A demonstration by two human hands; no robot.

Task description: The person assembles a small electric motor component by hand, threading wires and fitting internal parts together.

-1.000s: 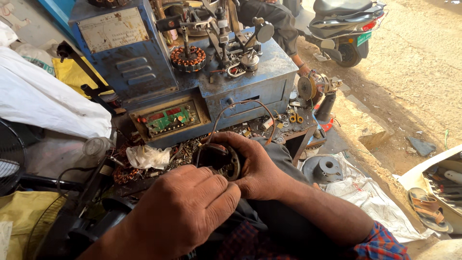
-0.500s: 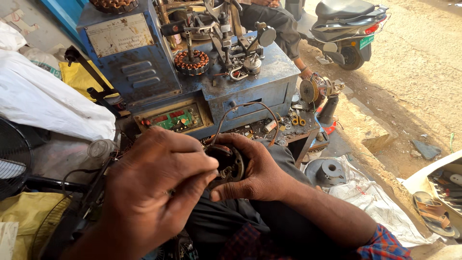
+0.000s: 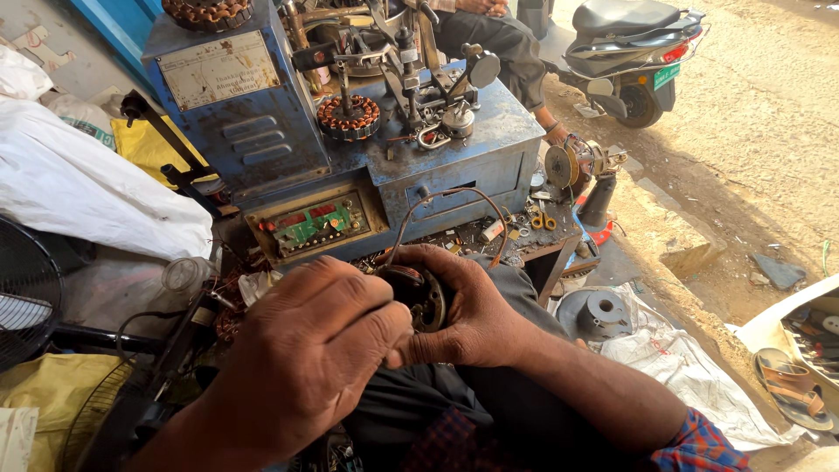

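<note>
My right hand (image 3: 468,319) grips a round motor stator (image 3: 419,297) over my lap, steadying it while my left hand (image 3: 310,354) pinches its edge, before the blue winding machine (image 3: 350,149).

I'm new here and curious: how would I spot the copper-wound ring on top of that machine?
Find the blue machine ahead of the hands. On its top, left of the grey metal tooling, sits the ring on a spindle. Its orange-brown copper coils stand out against the blue top.

Dull dark metal on the round motor part (image 3: 421,295), worn, scuffed blue painted steel on the winding machine (image 3: 454,162), shiny copper coils (image 3: 349,115)
</note>
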